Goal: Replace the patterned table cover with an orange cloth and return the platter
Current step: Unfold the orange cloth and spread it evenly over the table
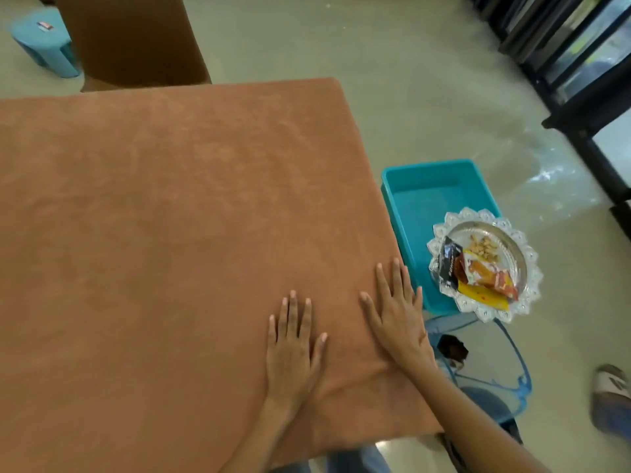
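An orange cloth [164, 216] lies spread over the whole table top. My left hand [293, 349] rests flat on it near the front right, fingers apart. My right hand [397, 312] lies flat beside it at the cloth's right edge, also spread. A silver platter [522, 261] with a scalloped rim, holding snack packets and nuts, sits to the right of the table, partly over a teal tub [430, 196]. The patterned cover is not in sight.
A see-through blue-trimmed basket [491, 363] stands below the platter with a dark item inside. A brown chair back [133, 39] stands behind the table and a teal stool [44, 42] sits far left. A person's foot [611, 397] is at the right edge. Dark door frames line the right.
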A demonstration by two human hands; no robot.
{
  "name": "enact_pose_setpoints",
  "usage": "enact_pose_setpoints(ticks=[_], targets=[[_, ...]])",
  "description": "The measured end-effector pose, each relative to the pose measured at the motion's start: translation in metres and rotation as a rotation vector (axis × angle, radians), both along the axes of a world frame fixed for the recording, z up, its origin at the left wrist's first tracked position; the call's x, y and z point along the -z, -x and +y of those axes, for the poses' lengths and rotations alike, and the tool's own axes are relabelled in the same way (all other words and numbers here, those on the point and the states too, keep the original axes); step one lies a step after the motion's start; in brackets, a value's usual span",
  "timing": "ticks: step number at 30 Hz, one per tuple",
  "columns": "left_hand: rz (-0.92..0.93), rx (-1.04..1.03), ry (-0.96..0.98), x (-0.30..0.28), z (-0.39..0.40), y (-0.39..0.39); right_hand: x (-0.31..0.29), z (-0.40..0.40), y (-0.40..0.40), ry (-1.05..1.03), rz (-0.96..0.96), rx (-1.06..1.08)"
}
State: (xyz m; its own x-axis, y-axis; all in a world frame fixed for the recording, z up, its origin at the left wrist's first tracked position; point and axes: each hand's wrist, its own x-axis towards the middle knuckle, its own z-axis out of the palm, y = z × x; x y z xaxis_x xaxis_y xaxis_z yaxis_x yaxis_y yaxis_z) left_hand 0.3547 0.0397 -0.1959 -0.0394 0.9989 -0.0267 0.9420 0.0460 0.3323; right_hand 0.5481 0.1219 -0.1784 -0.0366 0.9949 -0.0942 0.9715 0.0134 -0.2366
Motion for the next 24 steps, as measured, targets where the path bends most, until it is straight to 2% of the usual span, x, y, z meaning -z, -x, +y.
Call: enact_pose_setpoints(ticks=[7, 14, 24], targets=[[0.062, -0.053, 0.044, -0.007, -0.047, -0.007, 0.004, -0.047, -0.031, 0.016, -0.030, -0.165], [0.108, -0.011, 0.098, 0.000, -0.073, -0.024, 0.005, -0.085, -0.065, 0.027, -0.008, -0.297], [0.078, -0.013, 0.157, -0.014, -0.121, -0.046, 0.016, -0.126, -0.086, -0.009, 0.003, -0.340]])
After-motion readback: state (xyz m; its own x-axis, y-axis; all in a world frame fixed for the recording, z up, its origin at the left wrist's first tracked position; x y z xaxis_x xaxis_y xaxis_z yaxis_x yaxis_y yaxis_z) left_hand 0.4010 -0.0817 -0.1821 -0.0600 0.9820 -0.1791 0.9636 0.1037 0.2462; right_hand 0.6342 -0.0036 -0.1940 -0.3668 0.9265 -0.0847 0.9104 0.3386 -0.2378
